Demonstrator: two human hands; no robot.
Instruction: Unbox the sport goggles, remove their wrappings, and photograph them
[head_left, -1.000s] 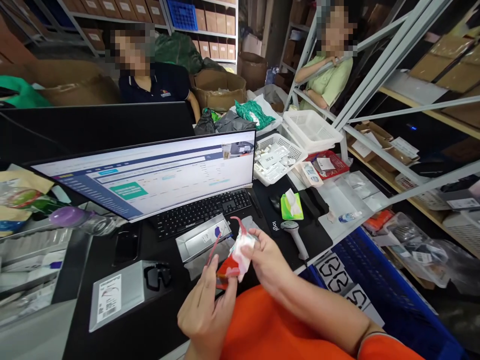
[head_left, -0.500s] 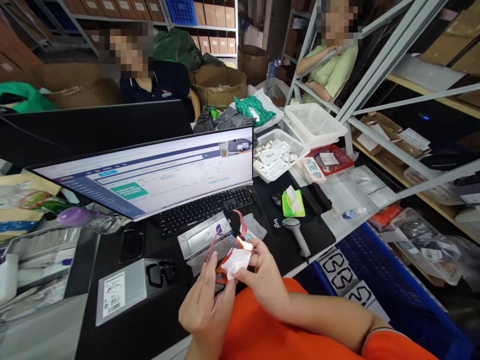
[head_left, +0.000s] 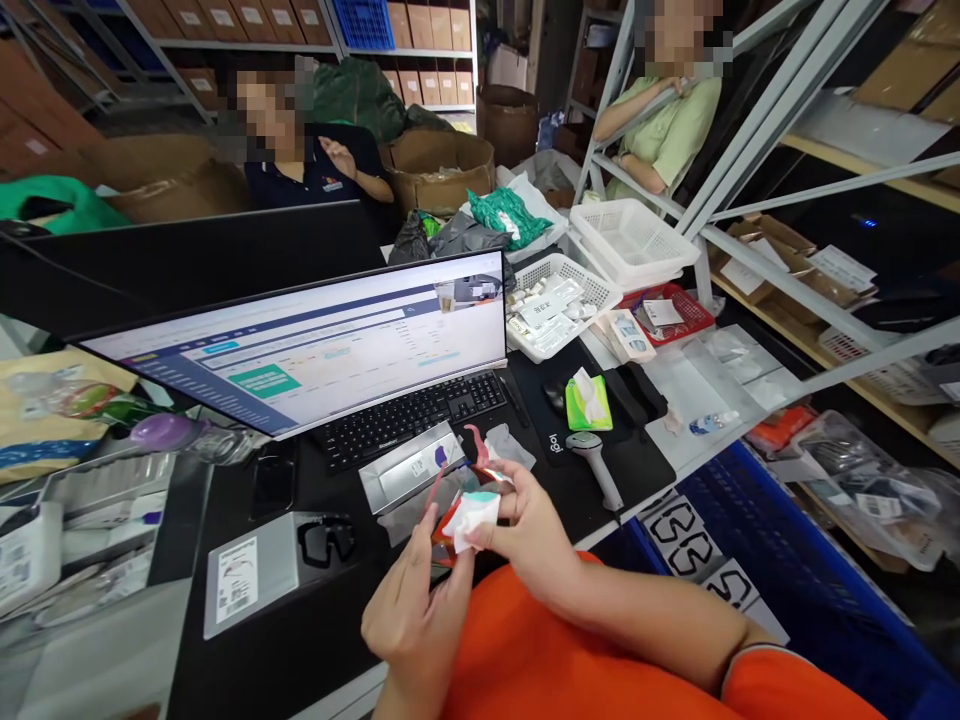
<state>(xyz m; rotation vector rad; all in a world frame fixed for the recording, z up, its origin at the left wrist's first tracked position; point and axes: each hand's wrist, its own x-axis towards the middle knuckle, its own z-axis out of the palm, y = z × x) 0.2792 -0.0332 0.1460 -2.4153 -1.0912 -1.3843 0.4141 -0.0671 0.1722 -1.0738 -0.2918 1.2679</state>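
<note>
Left hand (head_left: 414,610) and right hand (head_left: 531,532) pinching a white-and-red packet (head_left: 470,522) over a black desk mat (head_left: 537,400)
Both hands are closed on it, holding it up off the mat, with a handheld barcode scanner (head_left: 595,468) lying near the right hand.

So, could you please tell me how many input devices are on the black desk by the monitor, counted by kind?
Keyboard: 1
Mouse: 1
Handheld barcode scanner: 1
Total: 3
</note>
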